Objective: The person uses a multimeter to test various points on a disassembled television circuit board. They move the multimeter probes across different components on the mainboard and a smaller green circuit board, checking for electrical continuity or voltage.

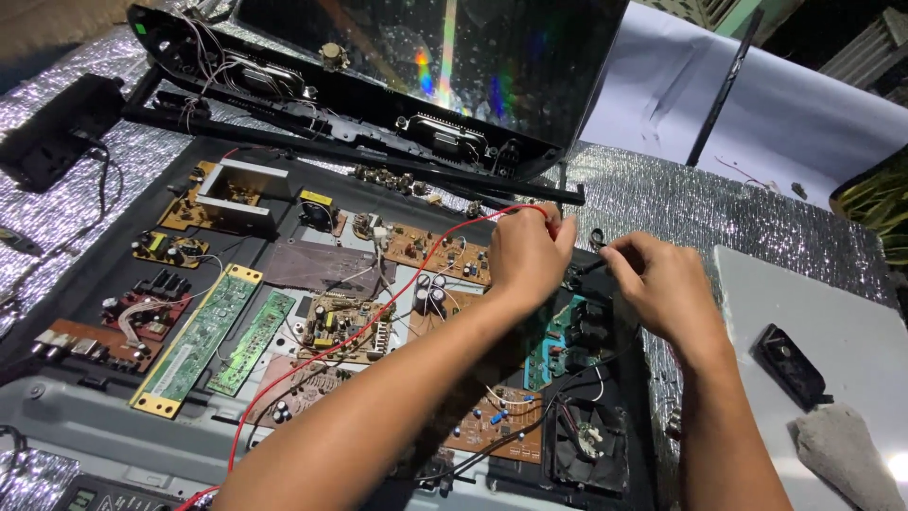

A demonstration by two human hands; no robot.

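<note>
My left hand (526,254) is closed around the end of a red wire (397,295) that runs from the lower left across the open back of a flat television. My right hand (662,284) pinches a black lead (584,270) just right of the left hand. Both hands hover over a teal circuit board (553,343) at the panel's right side. Under my left forearm lie brown circuit boards (338,326) with dark capacitors (429,293).
Two long green boards (201,336) lie at the left, a small black fan (591,443) at the bottom right. A black screen frame (397,66) leans behind. A black remote-like device (791,364) and a grey cloth (842,454) rest on a grey slab.
</note>
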